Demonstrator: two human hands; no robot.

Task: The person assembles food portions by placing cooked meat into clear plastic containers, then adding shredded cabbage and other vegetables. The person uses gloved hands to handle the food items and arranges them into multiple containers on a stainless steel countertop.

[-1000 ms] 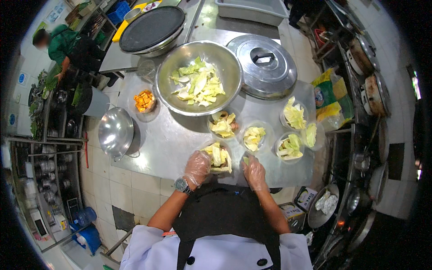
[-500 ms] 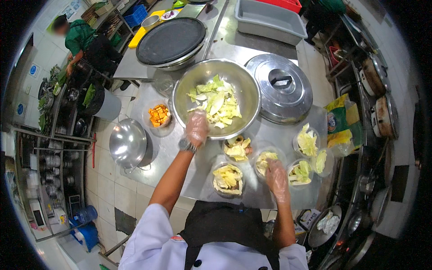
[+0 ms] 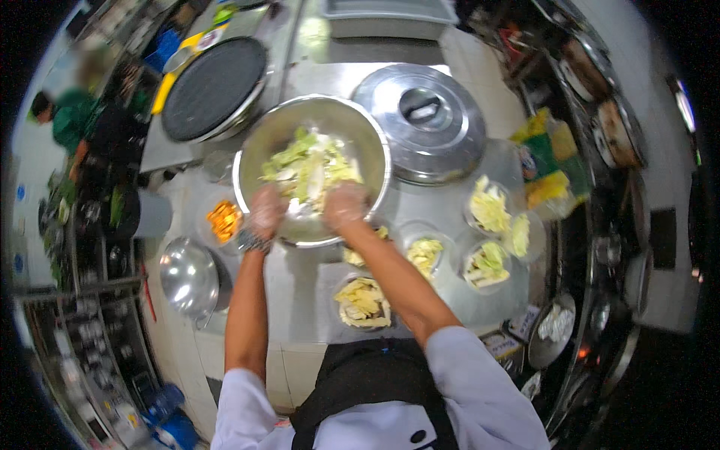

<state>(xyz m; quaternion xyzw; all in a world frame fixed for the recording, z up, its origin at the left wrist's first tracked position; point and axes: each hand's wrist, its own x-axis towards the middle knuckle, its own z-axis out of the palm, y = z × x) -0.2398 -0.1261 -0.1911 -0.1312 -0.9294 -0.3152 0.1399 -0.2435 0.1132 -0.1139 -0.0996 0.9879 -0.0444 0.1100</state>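
Both my hands, in clear plastic gloves, reach over the near side of a large steel mixing bowl (image 3: 251, 150). Inside it lies chopped cabbage (image 3: 304, 161), pale green and white. My left hand (image 3: 268, 210) is at the bowl's near left, close to the cabbage. At the near right, my right hand (image 3: 347, 204) touches or nearly touches the cabbage edge. Blur and the hands' backs hide the fingers. Under my right forearm, a clear tub of cabbage (image 3: 363, 301) stands near the table edge, with another cabbage tub (image 3: 425, 255) to its right.
A domed steel lid (image 3: 420, 142) lies right of the bowl. Several cabbage tubs (image 3: 487, 264) stand at the right. Orange cubes (image 3: 223, 220) fill a tub at the left, near an empty steel bowl (image 3: 189, 276). A co-worker (image 3: 75, 124) stands far left.
My right hand has left the small cabbage tub and moved up and left to the mixing bowl. My left hand has shifted toward the bowl's near left. The view has moved slightly.
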